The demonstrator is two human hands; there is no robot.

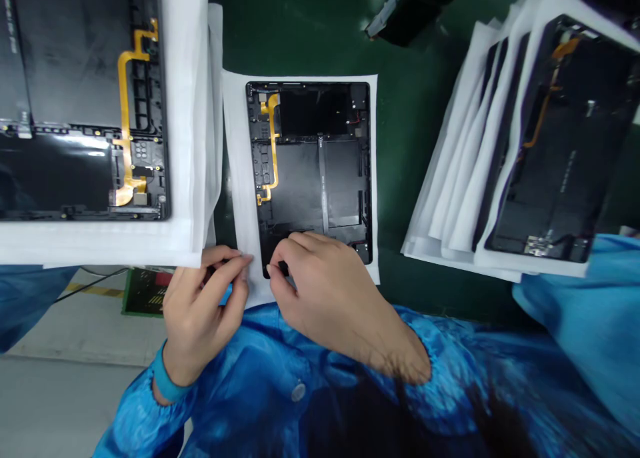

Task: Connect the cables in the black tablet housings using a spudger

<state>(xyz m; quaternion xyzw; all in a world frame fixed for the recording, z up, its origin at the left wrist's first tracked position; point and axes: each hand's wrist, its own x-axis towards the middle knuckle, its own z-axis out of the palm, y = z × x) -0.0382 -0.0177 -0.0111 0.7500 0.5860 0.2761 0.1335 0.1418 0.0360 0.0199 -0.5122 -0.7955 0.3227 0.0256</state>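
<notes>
Tablet stack (65, 105) sits nearest, at left; beside it the open tablet (300, 171) lies on a white sheet (240, 145), orange ribbon (273, 151) fitted, corner work judged unfinished, right hand (325, 285) pinched at its near-left corner, left hand (200, 305) bunched at the sheet's edge, any hold indiscernible.
</notes>
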